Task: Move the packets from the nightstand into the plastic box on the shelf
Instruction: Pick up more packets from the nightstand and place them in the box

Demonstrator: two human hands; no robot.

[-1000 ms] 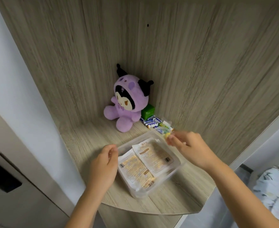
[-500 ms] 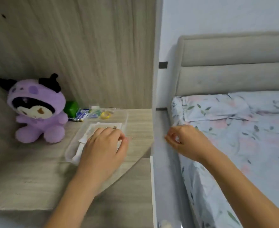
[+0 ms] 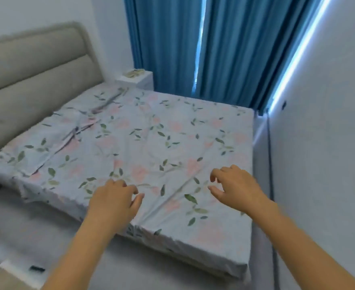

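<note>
Both hands (image 3: 113, 197) (image 3: 235, 187) empty, packets (image 3: 133, 73) far off on nightstand (image 3: 136, 80)

The nightstand (image 3: 138, 78) is a small white block standing at the far side of the bed, in the corner between the padded headboard and the blue curtain. Its flat top and a pale front face show; the rest is hidden behind the mattress edge. On its top, toward the back left corner, lies a loose little heap of packets (image 3: 134, 73), pale cream with yellowish markings, lying flat and overlapping each other. They are blurred and too small to count or to read any print. The plastic box and the shelf fall outside the view.
</note>
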